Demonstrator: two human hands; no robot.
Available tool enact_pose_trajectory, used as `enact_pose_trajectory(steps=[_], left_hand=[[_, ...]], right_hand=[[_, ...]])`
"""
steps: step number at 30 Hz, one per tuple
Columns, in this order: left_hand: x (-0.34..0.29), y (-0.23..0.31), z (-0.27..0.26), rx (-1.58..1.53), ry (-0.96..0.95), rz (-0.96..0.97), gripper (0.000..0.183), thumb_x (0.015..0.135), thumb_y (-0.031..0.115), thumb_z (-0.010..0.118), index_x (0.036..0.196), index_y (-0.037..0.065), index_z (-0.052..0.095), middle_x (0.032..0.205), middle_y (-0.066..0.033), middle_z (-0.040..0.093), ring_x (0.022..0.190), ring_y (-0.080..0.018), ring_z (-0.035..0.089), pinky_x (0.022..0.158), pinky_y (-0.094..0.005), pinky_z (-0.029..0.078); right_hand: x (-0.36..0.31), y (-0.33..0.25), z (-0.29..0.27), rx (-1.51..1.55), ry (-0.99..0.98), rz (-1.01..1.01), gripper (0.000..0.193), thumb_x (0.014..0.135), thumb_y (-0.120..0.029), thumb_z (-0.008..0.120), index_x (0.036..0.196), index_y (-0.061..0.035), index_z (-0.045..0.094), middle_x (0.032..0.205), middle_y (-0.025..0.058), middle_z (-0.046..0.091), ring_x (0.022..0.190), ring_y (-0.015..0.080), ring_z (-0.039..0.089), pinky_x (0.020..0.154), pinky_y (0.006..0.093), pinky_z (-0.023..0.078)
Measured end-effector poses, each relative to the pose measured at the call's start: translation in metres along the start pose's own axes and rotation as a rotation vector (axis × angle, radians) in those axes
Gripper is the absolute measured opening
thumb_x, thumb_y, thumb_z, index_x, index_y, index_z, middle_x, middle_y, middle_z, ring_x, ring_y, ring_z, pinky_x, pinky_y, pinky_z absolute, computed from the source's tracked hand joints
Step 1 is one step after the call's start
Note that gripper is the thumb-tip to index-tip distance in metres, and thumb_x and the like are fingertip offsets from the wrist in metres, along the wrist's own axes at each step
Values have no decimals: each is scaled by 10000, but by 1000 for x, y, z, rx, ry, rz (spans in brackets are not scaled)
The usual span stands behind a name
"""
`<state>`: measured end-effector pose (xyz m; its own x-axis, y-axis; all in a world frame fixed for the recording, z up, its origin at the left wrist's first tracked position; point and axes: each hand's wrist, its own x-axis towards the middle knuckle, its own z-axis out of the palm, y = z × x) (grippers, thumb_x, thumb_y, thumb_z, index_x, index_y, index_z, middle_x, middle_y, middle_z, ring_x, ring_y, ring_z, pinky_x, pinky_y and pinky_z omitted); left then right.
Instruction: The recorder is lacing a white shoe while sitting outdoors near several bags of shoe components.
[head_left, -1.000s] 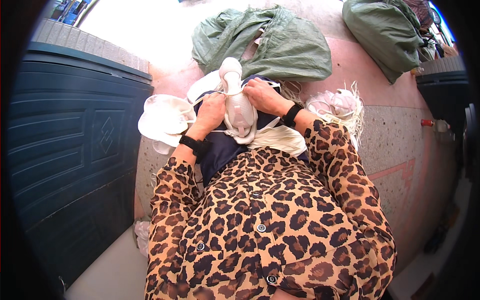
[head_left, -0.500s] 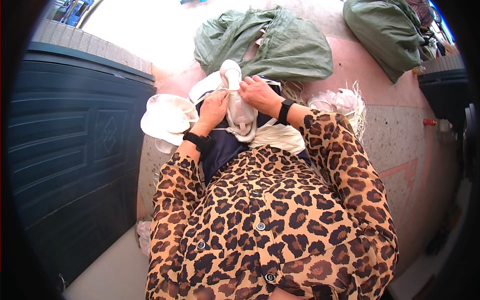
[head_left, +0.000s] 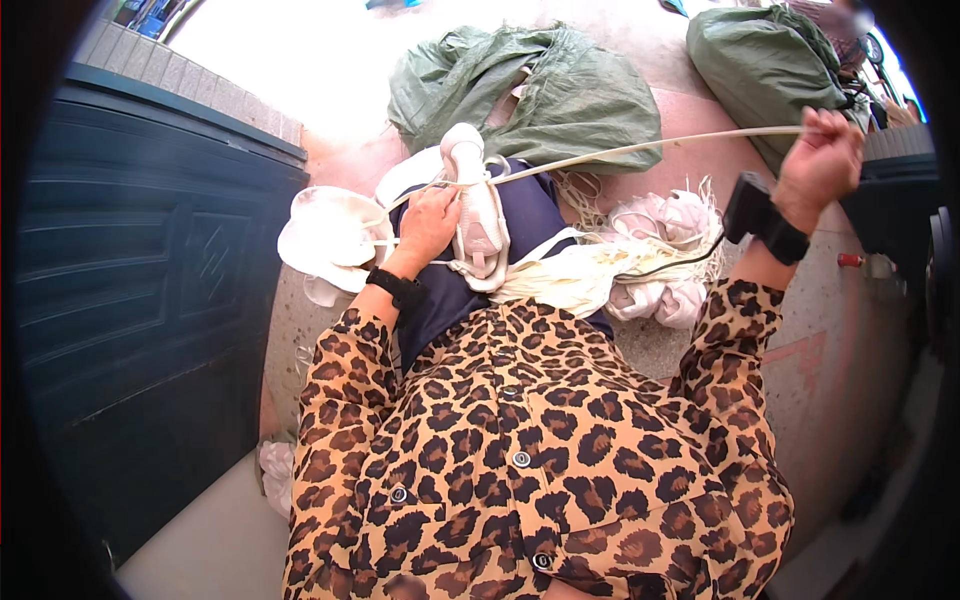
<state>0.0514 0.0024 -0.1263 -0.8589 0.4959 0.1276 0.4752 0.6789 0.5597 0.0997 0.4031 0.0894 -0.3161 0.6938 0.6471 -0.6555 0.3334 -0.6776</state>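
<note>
A pale pink-white sneaker (head_left: 480,225) rests across my dark-trousered lap, its toe pointing away from me. My left hand (head_left: 430,220) grips the sneaker's left side, fingers closed near the lacing; which part the fingertips pinch is partly hidden. A cream shoelace (head_left: 650,146) runs from the sneaker's lacing out to the right, nearly straight. Its far end is in my closed right hand (head_left: 822,160), raised well out to the right. Another length of lace lies by my left hand. On my lap, right of the sneaker, lies a bundle of cream laces (head_left: 560,275).
White shoe pieces (head_left: 325,240) sit left of my lap. More pinkish shoes with loose laces (head_left: 660,220) lie to the right. A green sack (head_left: 530,100) stands ahead, another green sack (head_left: 765,75) at far right. A dark blue panelled door (head_left: 150,290) borders the left.
My right hand has moved from the sneaker far out to the right and up, drawing the lace out with it. My left hand has stayed at the sneaker.
</note>
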Motion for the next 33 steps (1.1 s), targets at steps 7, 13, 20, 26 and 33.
enact_pose_trajectory(steps=[7,13,20,26,33], left_hand=[[-4,-1,-1,2,-26,-88,278,818,195,470,1024,41,577,958,-128,586,882,-332,506,811,-387,403],[-3,-1,3,6,-7,-58,265,823,192,473,1023,53,576,937,-123,588,853,-327,515,781,-386,415],[-5,2,3,-15,37,-73,235,821,178,481,999,69,589,933,-97,591,860,-316,518,752,-387,435],[-20,50,-22,81,151,98,197,764,118,544,948,92,608,1003,-54,569,932,-270,484,772,-382,413],[-5,80,-30,-97,75,187,121,709,20,622,828,15,638,645,-84,589,674,-226,561,633,-292,450]], right_hand=[[-168,47,77,-364,-922,5,104,862,-149,503,843,-66,563,708,-2,525,660,108,498,591,226,409],[-289,75,102,-605,-1358,54,115,764,-134,563,828,-40,582,759,89,594,674,229,593,590,328,468],[-296,78,113,-789,-1484,-388,89,706,-119,523,745,-45,555,649,78,545,622,209,584,542,310,476],[-256,45,86,-383,-1608,563,234,787,-170,445,740,35,550,638,192,565,614,312,565,574,379,443],[-242,31,46,220,-914,1354,222,917,-238,429,887,-44,533,645,-59,402,574,33,381,520,175,343]])
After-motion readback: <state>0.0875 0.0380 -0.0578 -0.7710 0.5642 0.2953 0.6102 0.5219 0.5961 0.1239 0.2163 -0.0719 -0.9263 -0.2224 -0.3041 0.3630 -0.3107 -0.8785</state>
